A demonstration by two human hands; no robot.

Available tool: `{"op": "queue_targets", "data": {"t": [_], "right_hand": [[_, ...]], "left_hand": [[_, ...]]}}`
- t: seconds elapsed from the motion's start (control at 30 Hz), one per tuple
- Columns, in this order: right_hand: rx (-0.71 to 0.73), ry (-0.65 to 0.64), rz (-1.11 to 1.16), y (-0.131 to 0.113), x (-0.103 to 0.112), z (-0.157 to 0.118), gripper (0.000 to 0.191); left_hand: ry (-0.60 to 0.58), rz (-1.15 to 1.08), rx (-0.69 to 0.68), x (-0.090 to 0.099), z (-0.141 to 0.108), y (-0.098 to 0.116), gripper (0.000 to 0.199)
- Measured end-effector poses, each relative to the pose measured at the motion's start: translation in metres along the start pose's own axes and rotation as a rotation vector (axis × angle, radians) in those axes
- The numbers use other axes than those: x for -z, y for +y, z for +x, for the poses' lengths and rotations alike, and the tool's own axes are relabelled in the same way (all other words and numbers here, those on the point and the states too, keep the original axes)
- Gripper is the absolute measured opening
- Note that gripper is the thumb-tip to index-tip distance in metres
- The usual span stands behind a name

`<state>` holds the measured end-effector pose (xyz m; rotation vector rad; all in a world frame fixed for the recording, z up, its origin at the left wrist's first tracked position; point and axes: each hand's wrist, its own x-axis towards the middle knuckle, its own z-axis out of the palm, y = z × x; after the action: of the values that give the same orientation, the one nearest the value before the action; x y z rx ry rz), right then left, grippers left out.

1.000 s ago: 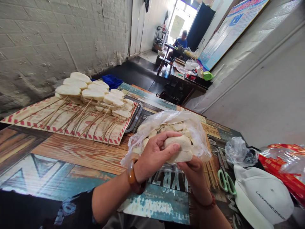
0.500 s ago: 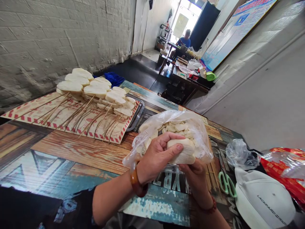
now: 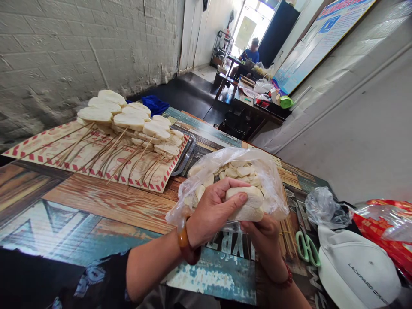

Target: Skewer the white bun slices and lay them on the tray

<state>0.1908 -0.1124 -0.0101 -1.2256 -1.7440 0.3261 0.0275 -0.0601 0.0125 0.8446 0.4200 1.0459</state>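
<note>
My left hand (image 3: 214,204) is closed around pale white bun slices (image 3: 249,204), its thumb lying across their face. Seemingly two slices are pressed together. Below them, my right hand (image 3: 265,234) has its fingers bent against the lower edge; what it pinches, if anything, is hidden. Just behind both hands sits an open clear plastic bag (image 3: 273,184) full of more loose slices (image 3: 241,171). At the left, skewered slices (image 3: 128,122) are stacked on a red-and-cream printed paper sheet (image 3: 154,182), their thin sticks pointing toward me.
A metal tray (image 3: 188,156) shows beside the paper. Bundled bamboo skewers (image 3: 288,238), green-handled scissors (image 3: 308,249), a white cap (image 3: 357,266), a crumpled clear bag (image 3: 325,206) and red packaging (image 3: 383,227) lie at the right. A person (image 3: 252,52) sits at a far table.
Almost nothing differs. Both hands keep the same hold at the slices, and the view has shifted only slightly.
</note>
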Motion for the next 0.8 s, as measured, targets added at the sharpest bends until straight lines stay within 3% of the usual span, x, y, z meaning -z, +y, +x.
{"op": "queue_targets", "data": {"t": [0.33, 0.57, 0.67, 0.8], "right_hand": [[-0.094, -0.042, 0.037, 0.010, -0.002, -0.007, 0.043], [-0.217, -0.184, 0.153, 0.019, -0.006, -0.002, 0.019], [-0.294, -0.254, 0.204, 0.022, -0.009, -0.001, 0.020], [-0.377, -0.281, 0.269, 0.022, -0.013, -0.004, 0.025]], "left_hand": [[0.025, -0.049, 0.046, 0.000, 0.004, -0.001, 0.037], [0.197, -0.200, 0.087, 0.014, 0.022, 0.002, 0.051], [0.245, -0.247, 0.071, 0.020, 0.029, 0.005, 0.058], [0.255, -0.202, 0.077, 0.023, 0.031, 0.005, 0.049]]}}
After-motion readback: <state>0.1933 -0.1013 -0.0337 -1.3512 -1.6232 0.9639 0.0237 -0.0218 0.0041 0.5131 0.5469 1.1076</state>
